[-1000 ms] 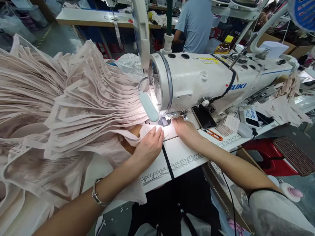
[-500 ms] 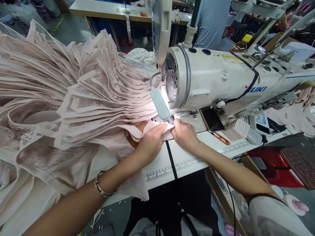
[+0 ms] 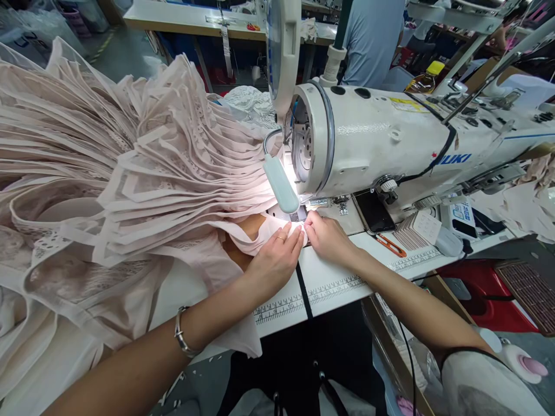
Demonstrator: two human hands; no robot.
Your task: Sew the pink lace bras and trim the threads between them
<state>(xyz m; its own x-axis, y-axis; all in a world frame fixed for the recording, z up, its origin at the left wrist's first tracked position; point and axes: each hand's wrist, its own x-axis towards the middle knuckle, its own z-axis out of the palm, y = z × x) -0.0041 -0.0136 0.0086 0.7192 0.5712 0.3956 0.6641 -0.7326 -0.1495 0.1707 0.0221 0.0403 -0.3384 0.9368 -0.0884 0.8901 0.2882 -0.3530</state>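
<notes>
Presently, both hands were at the needle area of the white sewing machine [image 3: 390,144]. Left hand [image 3: 277,257] lay palm-down on the pale pink fabric piece [image 3: 260,231], fingers together and flat, ring visible on one finger, tips pressed on the cloth edge just short of the presser foot [image 3: 299,215]. Bracelet [image 3: 184,332] on that wrist. Right hand [image 3: 327,237] sat just beside the left, touching it at the fingertips; thumb and forefinger were pinched shut on the same cloth edge. Fabric piece rested on the worktop [image 3: 333,277], its forward edge directly in front of the foot, lit by the machine lamp [image 3: 281,184]; whether the edge was under the foot could not be told.

To the left, a big stack of pink fabric [image 3: 108,162], lace-trimmed pcs fanned out in layers, covered most of the worktop and ran into the piece being held. A printed ruler strip [image 3: 338,286] ran along the worktop's front edge, crossed by a black line. Orange thread snips [image 3: 391,245] lay to the right of the right hand, well apart. A person in a light blue shirt [image 3: 373,40] stood behind the machine, back turned.
</notes>
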